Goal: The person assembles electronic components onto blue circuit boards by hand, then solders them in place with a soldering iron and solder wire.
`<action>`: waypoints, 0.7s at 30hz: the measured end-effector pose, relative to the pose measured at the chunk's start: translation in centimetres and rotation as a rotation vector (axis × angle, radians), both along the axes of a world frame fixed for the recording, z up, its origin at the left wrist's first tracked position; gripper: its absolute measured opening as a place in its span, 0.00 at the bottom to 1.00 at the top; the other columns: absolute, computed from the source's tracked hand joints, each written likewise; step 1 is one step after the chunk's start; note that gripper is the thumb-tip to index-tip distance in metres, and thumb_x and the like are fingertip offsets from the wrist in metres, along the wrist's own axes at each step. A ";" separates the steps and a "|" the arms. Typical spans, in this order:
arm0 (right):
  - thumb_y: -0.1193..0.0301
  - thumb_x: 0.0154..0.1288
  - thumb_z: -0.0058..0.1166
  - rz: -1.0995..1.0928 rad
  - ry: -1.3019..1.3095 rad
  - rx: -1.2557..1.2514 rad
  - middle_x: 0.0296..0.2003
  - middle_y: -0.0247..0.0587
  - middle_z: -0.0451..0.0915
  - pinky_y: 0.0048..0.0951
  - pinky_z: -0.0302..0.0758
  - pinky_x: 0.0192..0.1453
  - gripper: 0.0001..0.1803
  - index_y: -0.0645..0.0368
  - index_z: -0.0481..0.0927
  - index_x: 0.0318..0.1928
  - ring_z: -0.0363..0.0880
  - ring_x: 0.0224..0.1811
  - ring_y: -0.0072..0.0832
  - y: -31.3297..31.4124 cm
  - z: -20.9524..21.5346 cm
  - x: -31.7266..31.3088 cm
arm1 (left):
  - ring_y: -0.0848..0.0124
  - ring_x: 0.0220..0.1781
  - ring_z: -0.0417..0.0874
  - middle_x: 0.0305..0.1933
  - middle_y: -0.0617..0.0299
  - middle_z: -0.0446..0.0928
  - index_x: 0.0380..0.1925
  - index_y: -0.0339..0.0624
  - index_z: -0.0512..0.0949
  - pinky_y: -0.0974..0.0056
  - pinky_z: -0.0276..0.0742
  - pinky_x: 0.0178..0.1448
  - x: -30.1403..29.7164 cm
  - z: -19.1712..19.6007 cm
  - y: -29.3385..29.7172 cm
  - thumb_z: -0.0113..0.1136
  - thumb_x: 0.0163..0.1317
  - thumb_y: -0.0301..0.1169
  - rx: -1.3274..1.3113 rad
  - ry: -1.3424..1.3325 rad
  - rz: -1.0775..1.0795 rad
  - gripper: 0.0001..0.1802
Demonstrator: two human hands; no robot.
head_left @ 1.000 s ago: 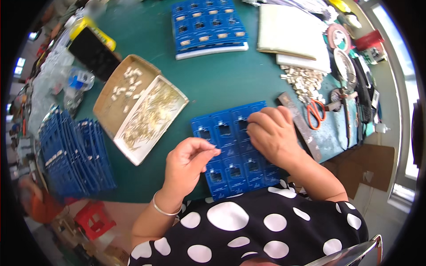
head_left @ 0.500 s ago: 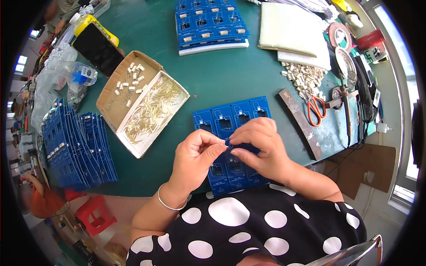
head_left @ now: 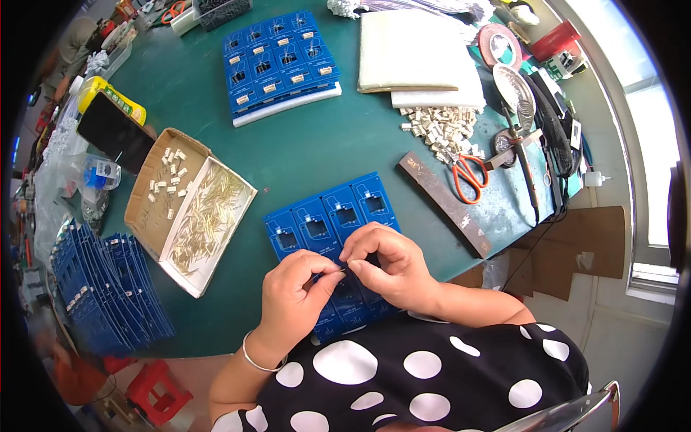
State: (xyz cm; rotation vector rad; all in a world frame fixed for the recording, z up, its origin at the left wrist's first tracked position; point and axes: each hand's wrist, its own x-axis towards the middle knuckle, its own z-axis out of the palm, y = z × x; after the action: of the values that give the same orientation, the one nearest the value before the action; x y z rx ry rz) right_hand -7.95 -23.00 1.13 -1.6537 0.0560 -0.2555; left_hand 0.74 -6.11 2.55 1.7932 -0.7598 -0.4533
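Both hands meet over a blue circuit board panel (head_left: 314, 225) with square cut-outs, lying on the green table at its near edge. Thumb and forefinger of my left hand (head_left: 296, 288) are pinched together, a bangle round that wrist. Just beside them, my right hand (head_left: 391, 268) pinches too, its fingertips almost touching the left ones. What sits between the fingers is too small to name. To the left stands an open cardboard box (head_left: 155, 219). It holds thin brass-coloured pins (head_left: 205, 223) in its white part and several small white connectors (head_left: 170, 173) in its brown part.
A dark metal bar (head_left: 444, 205), orange-handled scissors (head_left: 469, 180), a pile of white connectors (head_left: 440, 129) and a soldering iron (head_left: 527, 173) lie at right. Foam sheets (head_left: 410, 54) and stacked blue boards (head_left: 281, 61) sit farther back. More boards (head_left: 108, 288) stand upright at left.
The whole view has shifted, so the table's things appear farther left. My hands stay pinched together over the same board. The small pale piece seen between the fingertips before is now hard to see.
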 end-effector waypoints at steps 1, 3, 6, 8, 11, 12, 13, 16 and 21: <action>0.80 0.59 0.61 -0.012 0.025 0.052 0.41 0.40 0.82 0.32 0.73 0.52 0.06 0.59 0.80 0.37 0.79 0.45 0.32 0.0 0.1 -0.2 | 0.69 0.26 0.79 0.29 0.59 0.79 0.29 0.38 0.80 0.67 0.73 0.30 0.0 -0.1 0.1 0.70 0.54 0.22 -0.016 0.002 -0.006 0.07; 0.79 0.59 0.62 -0.006 -0.007 -0.080 0.41 0.40 0.82 0.33 0.73 0.52 0.06 0.59 0.80 0.37 0.79 0.46 0.33 -0.1 0.4 -0.5 | 0.68 0.27 0.80 0.29 0.59 0.79 0.29 0.38 0.80 0.67 0.73 0.30 -0.1 -0.3 0.1 0.70 0.54 0.22 -0.034 0.003 -0.012 0.07; 0.78 0.59 0.63 0.054 -0.058 -0.229 0.41 0.40 0.82 0.35 0.72 0.52 0.07 0.59 0.80 0.38 0.79 0.46 0.33 -0.6 0.6 -0.7 | 0.66 0.28 0.81 0.29 0.57 0.80 0.29 0.38 0.80 0.67 0.76 0.31 -0.1 -0.3 0.2 0.71 0.54 0.22 -0.127 0.046 -0.021 0.07; 0.79 0.60 0.62 0.105 -0.093 -0.201 0.40 0.39 0.82 0.35 0.72 0.51 0.06 0.58 0.81 0.37 0.80 0.46 0.33 -0.9 0.2 -1.0 | 0.66 0.29 0.82 0.29 0.56 0.81 0.29 0.37 0.80 0.67 0.77 0.32 -0.1 0.1 0.1 0.71 0.54 0.22 -0.089 0.087 -0.094 0.07; 0.79 0.61 0.60 0.063 -0.120 -0.234 0.38 0.40 0.81 0.34 0.72 0.50 0.05 0.59 0.78 0.37 0.79 0.43 0.33 -0.5 0.3 -1.3 | 0.67 0.29 0.82 0.28 0.56 0.81 0.29 0.37 0.80 0.67 0.77 0.32 -0.1 0.1 0.1 0.71 0.54 0.22 -0.108 0.080 -0.105 0.07; 0.80 0.62 0.59 0.013 -0.119 -0.254 0.37 0.40 0.80 0.33 0.72 0.50 0.05 0.60 0.77 0.36 0.79 0.42 0.34 -0.4 0.4 -1.4 | 0.67 0.28 0.81 0.28 0.57 0.81 0.29 0.36 0.80 0.67 0.76 0.32 -0.1 0.1 0.0 0.71 0.54 0.22 -0.109 0.085 -0.105 0.07; 0.80 0.62 0.59 0.012 -0.119 -0.255 0.37 0.40 0.80 0.33 0.72 0.50 0.05 0.60 0.77 0.36 0.79 0.42 0.34 -0.6 0.5 -1.3 | 0.67 0.28 0.81 0.28 0.57 0.81 0.29 0.36 0.80 0.67 0.76 0.32 -0.2 -0.1 0.0 0.71 0.54 0.22 -0.111 0.085 -0.106 0.07; 0.77 0.66 0.55 -0.196 -0.081 -0.344 0.38 0.42 0.78 0.30 0.72 0.50 0.02 0.61 0.75 0.35 0.77 0.41 0.32 -2.3 0.6 -0.8 | 0.72 0.27 0.79 0.29 0.59 0.81 0.30 0.37 0.80 0.70 0.73 0.30 -0.1 -0.5 0.2 0.70 0.56 0.22 -0.125 0.139 -0.063 0.06; 0.77 0.65 0.57 -0.264 0.248 -0.143 0.44 0.39 0.74 0.22 0.70 0.47 0.03 0.63 0.77 0.36 0.72 0.41 0.21 -7.3 -0.1 0.2 | 0.78 0.25 0.73 0.31 0.62 0.80 0.32 0.39 0.81 0.73 0.65 0.27 0.2 -0.8 0.9 0.69 0.57 0.22 -0.128 0.133 0.023 0.05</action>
State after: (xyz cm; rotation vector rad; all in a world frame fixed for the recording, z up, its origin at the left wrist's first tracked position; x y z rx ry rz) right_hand -7.74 -30.29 1.00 -1.8131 0.4544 -0.2568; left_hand 0.91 -5.20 1.70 1.6344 -0.6609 -0.4927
